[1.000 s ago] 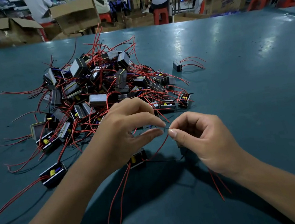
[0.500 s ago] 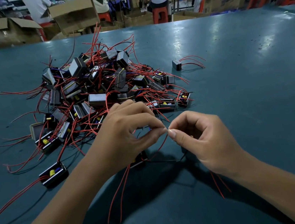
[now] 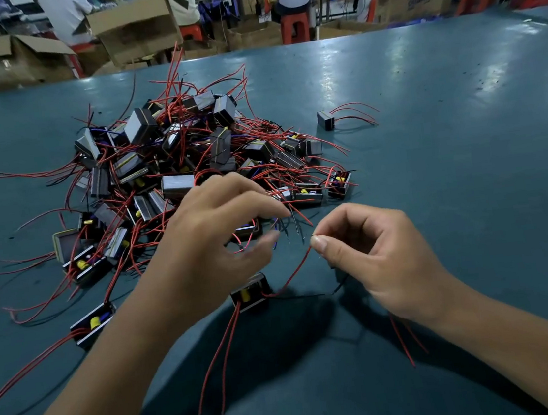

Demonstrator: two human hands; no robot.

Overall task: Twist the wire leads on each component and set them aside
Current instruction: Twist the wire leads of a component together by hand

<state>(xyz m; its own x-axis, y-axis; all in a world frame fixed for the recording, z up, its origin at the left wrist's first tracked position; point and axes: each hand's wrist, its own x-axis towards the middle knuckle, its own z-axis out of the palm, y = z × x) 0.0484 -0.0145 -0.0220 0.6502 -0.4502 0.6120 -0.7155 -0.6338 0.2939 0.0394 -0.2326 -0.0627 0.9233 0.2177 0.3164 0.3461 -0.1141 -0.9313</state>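
Observation:
A small black component [image 3: 250, 292] with a yellow part lies on the teal table [image 3: 450, 168] just below my hands, two long red leads trailing toward me. My right hand [image 3: 372, 257] pinches the tip of a red lead [image 3: 295, 268] that rises from this component. My left hand [image 3: 214, 235] hovers to the left of that tip, blurred, its thumb and fingers parted and holding nothing. Behind my hands lies a big pile of like components [image 3: 191, 162] tangled in red wires. One component [image 3: 325, 120] lies alone right of the pile.
Another component [image 3: 92, 324] sits at the near left with leads running off toward the table's left edge. Red wires [image 3: 402, 339] stick out under my right wrist. Cardboard boxes [image 3: 136, 24], red stools and people stand beyond the table's far edge.
My left hand has let go of the wire tip and drawn away to the left, fingers spreading. My right hand keeps its pinch on the lead.

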